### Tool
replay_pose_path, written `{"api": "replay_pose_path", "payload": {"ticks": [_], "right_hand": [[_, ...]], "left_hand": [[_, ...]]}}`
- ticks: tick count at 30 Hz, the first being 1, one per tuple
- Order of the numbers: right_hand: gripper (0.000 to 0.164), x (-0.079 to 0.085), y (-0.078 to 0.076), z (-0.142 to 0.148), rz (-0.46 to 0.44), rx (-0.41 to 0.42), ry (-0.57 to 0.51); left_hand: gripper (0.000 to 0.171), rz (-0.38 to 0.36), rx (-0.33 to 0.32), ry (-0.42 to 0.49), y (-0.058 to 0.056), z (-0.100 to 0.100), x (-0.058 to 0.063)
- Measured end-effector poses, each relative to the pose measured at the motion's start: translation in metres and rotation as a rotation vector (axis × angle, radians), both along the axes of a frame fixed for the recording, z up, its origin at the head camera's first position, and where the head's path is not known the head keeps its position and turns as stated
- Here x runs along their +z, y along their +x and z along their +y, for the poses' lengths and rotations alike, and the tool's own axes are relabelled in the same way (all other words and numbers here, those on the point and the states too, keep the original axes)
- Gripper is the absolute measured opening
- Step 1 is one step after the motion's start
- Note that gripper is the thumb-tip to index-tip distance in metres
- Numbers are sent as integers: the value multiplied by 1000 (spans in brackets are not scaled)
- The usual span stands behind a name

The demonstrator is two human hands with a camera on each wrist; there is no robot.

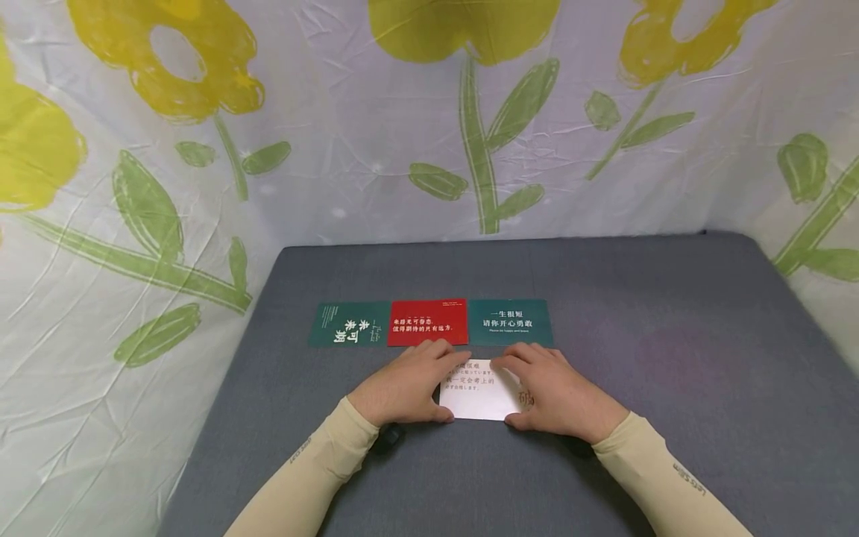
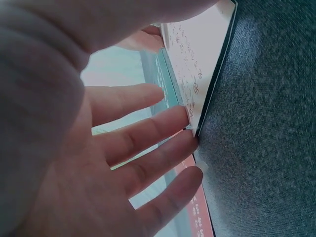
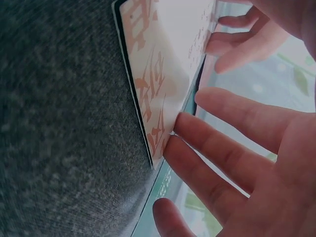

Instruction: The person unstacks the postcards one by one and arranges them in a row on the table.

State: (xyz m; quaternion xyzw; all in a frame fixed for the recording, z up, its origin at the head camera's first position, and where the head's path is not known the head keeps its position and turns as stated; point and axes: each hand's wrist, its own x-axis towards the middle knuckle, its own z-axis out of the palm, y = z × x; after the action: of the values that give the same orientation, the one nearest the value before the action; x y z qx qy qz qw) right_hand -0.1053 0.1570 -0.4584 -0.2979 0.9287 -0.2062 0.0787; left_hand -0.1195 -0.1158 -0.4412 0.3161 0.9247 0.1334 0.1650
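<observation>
A white card (image 1: 478,403) with brown printed characters lies flat or nearly flat on the grey table, between my two hands. My left hand (image 1: 411,382) holds its left end, thumb at the near edge and fingertips at the far edge. On the right end my right hand (image 1: 555,391) does likewise, its forefinger over the top right part. Both wrist views show fingers spread and only slightly bent, some of them touching the card's edge. A dark rim shows under the card (image 3: 165,64); whether it is shadow or another card I cannot tell.
Beyond the hands three cards lie in a row: a green card (image 1: 350,324) with its print sideways, a red card (image 1: 427,322) and another green card (image 1: 510,323). The grey table (image 1: 671,335) meets a flower-printed cloth (image 1: 376,127) at its back.
</observation>
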Motion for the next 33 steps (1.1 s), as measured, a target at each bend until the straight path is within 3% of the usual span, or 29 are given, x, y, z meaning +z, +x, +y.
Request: {"api": "replay_pose_path", "payload": {"ticks": [11, 21, 27, 33], "right_hand": [[81, 2, -1, 4, -3, -6, 14], [77, 7, 0, 7, -16, -12, 10], [77, 11, -1, 22, -13, -35, -11], [81, 10, -2, 45, 8, -76, -12]], "left_hand": [[95, -3, 5, 66, -1, -1, 0], [95, 59, -19, 71, -1, 2, -5], [96, 106, -44, 67, -2, 16, -3], [103, 129, -59, 49, -14, 42, 5]]}}
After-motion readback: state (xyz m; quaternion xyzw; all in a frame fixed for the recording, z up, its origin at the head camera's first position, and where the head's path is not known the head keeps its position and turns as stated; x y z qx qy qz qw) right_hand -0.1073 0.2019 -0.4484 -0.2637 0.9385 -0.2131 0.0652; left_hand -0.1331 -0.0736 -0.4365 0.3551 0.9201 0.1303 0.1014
